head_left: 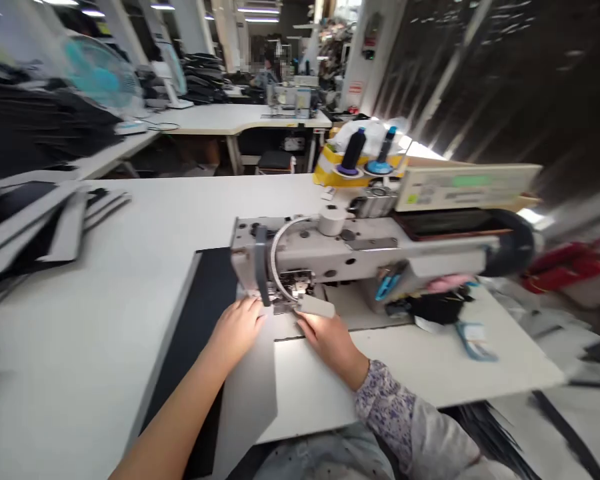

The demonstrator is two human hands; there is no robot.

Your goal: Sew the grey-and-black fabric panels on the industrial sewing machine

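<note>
A sewing machine (pixel 300 247) stands in front of me, its needle area lit by a small lamp. Under its left end lies a flat panel, with a black part (pixel 205 293) and a grey strip (pixel 250 387) running toward my lap. My left hand (pixel 237 328) lies flat on the grey strip, open, fingertips just left of the needle area. From the right, my right hand (pixel 334 343) reaches in close to the presser foot (pixel 297 288). Its thumb and finger are drawn together. The light-coloured lamp head (pixel 316 307) covers part of its fingers, and what they pinch is hidden.
Dark thread cones (pixel 354 150) stand behind the machine by a yellow box (pixel 325 167). Cut panels (pixel 65 227) are stacked at the left. A blue-and-white packet (pixel 477 341) lies at the right. Farther back are a fan (pixel 103 77) and another sewing machine (pixel 293 100).
</note>
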